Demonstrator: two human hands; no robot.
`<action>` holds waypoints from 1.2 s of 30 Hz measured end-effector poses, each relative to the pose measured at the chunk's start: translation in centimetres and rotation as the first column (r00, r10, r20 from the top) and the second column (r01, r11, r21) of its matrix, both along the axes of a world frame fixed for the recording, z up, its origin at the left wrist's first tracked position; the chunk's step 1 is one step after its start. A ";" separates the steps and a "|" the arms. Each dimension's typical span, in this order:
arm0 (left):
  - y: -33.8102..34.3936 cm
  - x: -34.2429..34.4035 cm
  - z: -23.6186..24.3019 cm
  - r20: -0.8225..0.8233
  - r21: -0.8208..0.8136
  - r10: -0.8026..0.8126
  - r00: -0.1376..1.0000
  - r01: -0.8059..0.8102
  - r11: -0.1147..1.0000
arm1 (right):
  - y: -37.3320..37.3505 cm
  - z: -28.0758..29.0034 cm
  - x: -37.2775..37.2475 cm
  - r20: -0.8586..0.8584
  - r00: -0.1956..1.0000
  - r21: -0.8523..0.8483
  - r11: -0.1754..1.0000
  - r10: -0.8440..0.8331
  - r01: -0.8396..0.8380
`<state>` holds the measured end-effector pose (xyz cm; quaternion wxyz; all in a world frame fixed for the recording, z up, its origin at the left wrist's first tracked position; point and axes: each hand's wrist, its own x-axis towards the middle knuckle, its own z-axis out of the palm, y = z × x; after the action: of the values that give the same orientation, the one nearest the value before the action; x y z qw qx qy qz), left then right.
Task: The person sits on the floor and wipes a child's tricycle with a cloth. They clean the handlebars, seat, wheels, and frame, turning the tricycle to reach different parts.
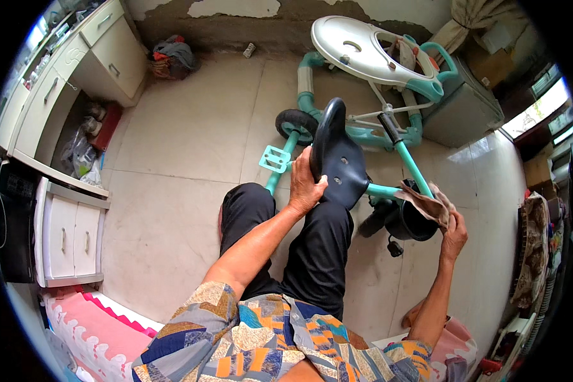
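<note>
Your left hand (307,184) grips the seat (339,162); your right hand (454,234) clasps the cloth (428,205) against the bike (414,167) by your knees (328,224). Wiping seems underway (how much is done, I can't tell).

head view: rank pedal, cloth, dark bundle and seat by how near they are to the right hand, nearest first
1. Cloth: held in the right hand.
2. Seat: left of that hand, in front of the knees.
3. Pedal: farther left, beyond the seat.
4. Dark bundle: farthest, on the floor at the upper left.
</note>
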<state>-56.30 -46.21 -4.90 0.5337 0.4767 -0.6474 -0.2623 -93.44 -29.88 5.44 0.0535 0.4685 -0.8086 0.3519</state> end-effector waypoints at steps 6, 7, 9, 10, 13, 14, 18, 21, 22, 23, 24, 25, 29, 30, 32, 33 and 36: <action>-0.1 -0.2 -0.2 0.008 -0.002 0.019 1.000 -0.019 1.000 | 4.9 -2.3 -1.7 0.076 0.986 -0.113 0.981 -0.148 0.156; -0.1 -0.2 -0.3 0.008 0.012 0.014 1.000 -0.014 1.000 | 5.2 -2.7 -1.7 0.121 0.979 -0.141 0.973 -0.166 0.183; 0.0 -0.3 -0.5 0.006 0.020 0.013 1.000 -0.013 1.000 | 5.5 -3.1 -1.4 0.310 0.933 -0.191 0.950 -0.182 0.248; -0.1 -0.2 -0.7 0.005 0.015 0.015 1.000 -0.015 1.000 | 5.2 -3.2 -1.3 0.447 0.877 -0.209 0.934 -0.173 0.291; 0.0 -0.1 -1.3 0.027 0.059 -0.005 1.000 0.004 0.998 | 4.3 -3.6 -1.0 0.795 0.592 -0.255 0.810 -0.135 0.528; 0.0 0.0 -1.6 0.030 0.076 -0.010 0.999 0.008 0.997 | 3.9 -3.8 -1.0 0.865 0.494 -0.271 0.750 -0.085 0.604; 0.1 0.2 -2.8 0.069 0.085 0.003 0.998 -0.009 0.996 | 2.5 -5.7 -1.0 0.980 0.152 -0.197 0.644 0.126 0.739; 0.4 0.1 -3.6 0.083 0.138 0.003 0.997 -0.014 0.990 | 2.7 -6.3 -0.4 0.964 0.148 -0.258 0.657 0.220 0.708; 0.5 0.2 -3.7 0.077 0.113 0.001 0.997 -0.010 0.994 | 3.0 -6.3 0.1 0.968 0.142 -0.246 0.676 0.206 0.695; 0.4 0.1 -3.8 0.115 0.121 0.031 0.993 -0.045 0.992 | 3.4 -6.0 0.6 0.971 0.135 -0.234 0.683 0.195 0.692; 0.6 -0.1 -3.9 0.096 0.156 0.048 0.994 -0.062 0.986 | 3.9 -5.5 1.1 0.968 0.151 -0.251 0.727 0.201 0.639; 0.3 0.1 -3.9 0.072 0.137 0.002 0.997 -0.012 0.990 | 4.4 -5.0 1.6 0.966 0.167 -0.258 0.775 0.197 0.577; -0.1 0.3 -4.2 0.058 0.174 -0.013 0.998 0.003 0.985 | 6.4 -3.0 3.7 0.960 0.254 -0.195 0.931 0.117 0.309; 0.0 0.3 -4.3 0.080 0.127 0.011 0.997 -0.021 0.992 | 6.7 -2.5 4.2 0.961 0.273 -0.126 0.959 0.054 0.255; -0.2 0.3 -4.5 0.071 0.150 0.029 0.997 -0.040 0.988 | 7.1 -2.2 5.9 0.948 0.308 -0.141 0.970 0.075 0.199; -0.3 0.4 -4.5 0.060 0.164 0.023 0.998 -0.032 0.986 | 7.1 -2.1 6.6 0.941 0.330 -0.136 0.977 0.076 0.163; -0.8 0.5 -4.7 -0.014 0.161 0.006 1.000 -0.004 0.987 | 6.0 -2.2 9.9 0.910 0.407 -0.158 0.976 0.084 0.152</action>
<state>-55.84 -46.98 -9.65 0.4986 0.5181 -0.6190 -0.3158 -83.58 -23.84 3.25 -0.3376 0.1756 -0.6731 0.6341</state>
